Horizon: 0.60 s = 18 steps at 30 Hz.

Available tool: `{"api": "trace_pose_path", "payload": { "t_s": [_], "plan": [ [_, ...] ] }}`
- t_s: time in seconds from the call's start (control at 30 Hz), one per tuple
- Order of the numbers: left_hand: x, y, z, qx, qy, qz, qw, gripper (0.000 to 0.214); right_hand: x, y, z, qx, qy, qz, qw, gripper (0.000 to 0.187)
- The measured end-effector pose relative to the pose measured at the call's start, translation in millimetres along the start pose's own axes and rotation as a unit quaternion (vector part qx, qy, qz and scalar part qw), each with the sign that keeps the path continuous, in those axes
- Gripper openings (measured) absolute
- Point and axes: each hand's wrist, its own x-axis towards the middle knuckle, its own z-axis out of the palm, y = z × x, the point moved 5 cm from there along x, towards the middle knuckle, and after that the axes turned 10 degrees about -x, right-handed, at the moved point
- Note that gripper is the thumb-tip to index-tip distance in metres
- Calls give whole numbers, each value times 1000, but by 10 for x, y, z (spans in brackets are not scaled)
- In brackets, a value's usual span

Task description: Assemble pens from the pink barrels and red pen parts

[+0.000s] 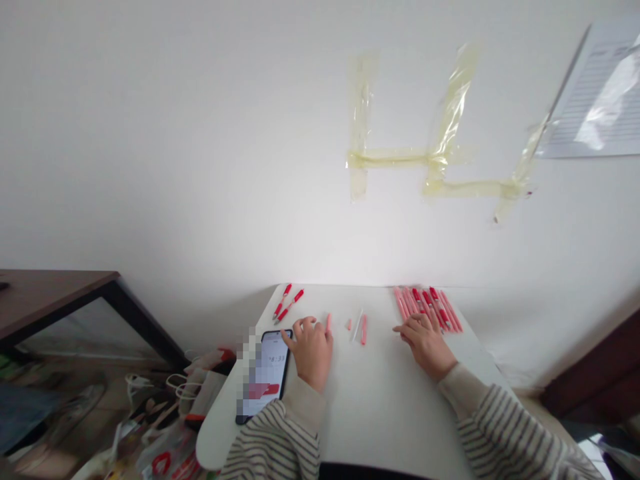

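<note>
My left hand (pixel 313 350) is over the white table with its fingers spread, beside the phone (pixel 274 370). A short pink pen part (pixel 329 323) stands out by its right edge; whether the hand touches it I cannot tell. Between my hands lie a small pink piece (pixel 349 325), a thin clear-white stick like a refill (pixel 357 325) and a pink pen barrel (pixel 364 330). My right hand (pixel 427 343), fingers loosely apart, hovers or rests at the near end of a row of pink and red pens (pixel 440 307). Nothing shows in its fingers.
Two red pens (pixel 289 305) lie at the table's back left corner. The white table (pixel 380 413) meets a wall with yellowed tape (pixel 435 167). A brown desk (pixel 55 297) stands left, with bags (pixel 200 393) on the floor. A person's leg (pixel 25 417) shows lower left.
</note>
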Motion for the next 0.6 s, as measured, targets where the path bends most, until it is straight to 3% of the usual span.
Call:
{"api": "trace_pose_path", "payload": {
  "t_s": [0.27,0.47,0.6],
  "plan": [
    [-21,10,-14,-7,-3,0,1000,25,446,-223,20,43,-61,21,997,44],
    [-12,-21,-9,-5,0,-9,1000,23,790,-496,41,47,-112,-15,992,53],
    [-11,-32,-4,-3,4,-12,1000,25,943,-666,93,38,-141,-35,989,48]
  ]
}}
